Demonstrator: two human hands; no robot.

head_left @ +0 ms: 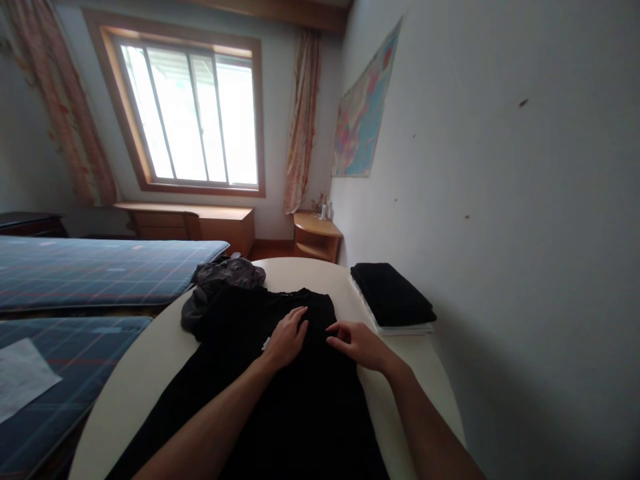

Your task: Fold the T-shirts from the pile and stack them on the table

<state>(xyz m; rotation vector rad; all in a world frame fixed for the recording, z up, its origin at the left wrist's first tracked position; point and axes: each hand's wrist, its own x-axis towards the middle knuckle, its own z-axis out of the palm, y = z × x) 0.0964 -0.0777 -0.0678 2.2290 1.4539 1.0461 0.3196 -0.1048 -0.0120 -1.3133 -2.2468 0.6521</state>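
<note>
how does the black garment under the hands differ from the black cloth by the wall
The black garment is spread out across the table, while the black cloth is folded into a compact block. The garment covers far more area than the cloth. The cloth lies on top of white layers; the garment shows a small white patch. Both are black and on the same table.

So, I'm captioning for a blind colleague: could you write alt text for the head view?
A person's left hand and right hand are over a black garment spread on a pale, round-edged table. Crumpled grey cloth lies at the left, folded black cloth at the right; a bright window is beyond.
</note>
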